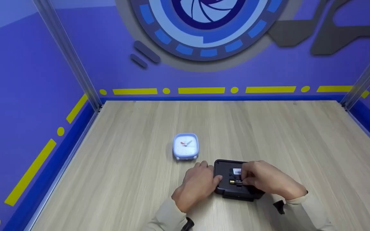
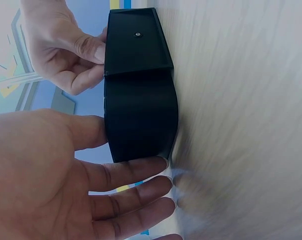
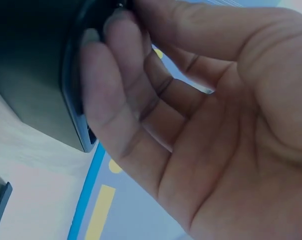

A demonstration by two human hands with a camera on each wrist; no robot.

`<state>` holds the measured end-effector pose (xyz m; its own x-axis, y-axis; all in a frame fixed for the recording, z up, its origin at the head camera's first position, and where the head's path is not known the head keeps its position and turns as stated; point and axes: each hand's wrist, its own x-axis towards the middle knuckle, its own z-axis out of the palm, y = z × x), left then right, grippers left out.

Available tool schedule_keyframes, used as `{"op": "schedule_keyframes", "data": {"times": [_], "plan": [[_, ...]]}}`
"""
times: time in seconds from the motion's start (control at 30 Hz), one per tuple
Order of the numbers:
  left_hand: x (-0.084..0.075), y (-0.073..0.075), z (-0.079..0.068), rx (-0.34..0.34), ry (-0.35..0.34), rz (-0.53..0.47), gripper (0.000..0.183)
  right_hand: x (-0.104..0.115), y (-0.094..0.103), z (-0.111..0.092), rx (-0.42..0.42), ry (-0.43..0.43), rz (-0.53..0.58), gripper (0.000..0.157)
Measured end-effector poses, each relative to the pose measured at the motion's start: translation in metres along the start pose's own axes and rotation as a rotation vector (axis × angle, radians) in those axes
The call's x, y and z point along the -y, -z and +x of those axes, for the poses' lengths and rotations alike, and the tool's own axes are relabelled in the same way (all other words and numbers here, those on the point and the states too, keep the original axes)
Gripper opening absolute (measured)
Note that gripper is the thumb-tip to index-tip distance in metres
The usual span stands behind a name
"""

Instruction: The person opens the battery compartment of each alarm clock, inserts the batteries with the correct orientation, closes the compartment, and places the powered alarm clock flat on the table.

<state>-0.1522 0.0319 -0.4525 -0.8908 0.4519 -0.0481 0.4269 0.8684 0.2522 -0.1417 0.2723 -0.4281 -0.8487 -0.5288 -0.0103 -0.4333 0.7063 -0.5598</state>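
A black box-shaped device [image 1: 225, 173] lies on the table, its back with a white label [image 1: 237, 171] facing up. A small battery [image 1: 233, 182] with a gold end shows at the recess in that back. My right hand [image 1: 267, 178] pinches the battery from the right; its fingertips hide the battery's other end. At the device's left side my left hand [image 1: 198, 183] grips the edge. In the left wrist view the thumb lies on the upper edge and the index finger along the end of the black device [image 2: 141, 115]. In the right wrist view the device hides my right fingertips.
A light blue alarm clock [image 1: 186, 146] stands behind my left hand, its white dial up toward me. Purple-blue walls [image 1: 204, 78] with yellow marks enclose the wooden table [image 1: 124, 144]. A dark flat piece [image 3: 0, 207] is partly in view in the right wrist view.
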Motion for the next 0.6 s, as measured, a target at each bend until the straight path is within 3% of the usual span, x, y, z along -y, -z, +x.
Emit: {"op": "schedule_keyframes", "data": {"times": [0.6], "plan": [[-0.0014,-0.0004,-0.0001,-0.013,-0.006,0.037,0.046,0.0055,0.0000,-0.0042,-0.095,-0.266,-0.213,0.041]]}}
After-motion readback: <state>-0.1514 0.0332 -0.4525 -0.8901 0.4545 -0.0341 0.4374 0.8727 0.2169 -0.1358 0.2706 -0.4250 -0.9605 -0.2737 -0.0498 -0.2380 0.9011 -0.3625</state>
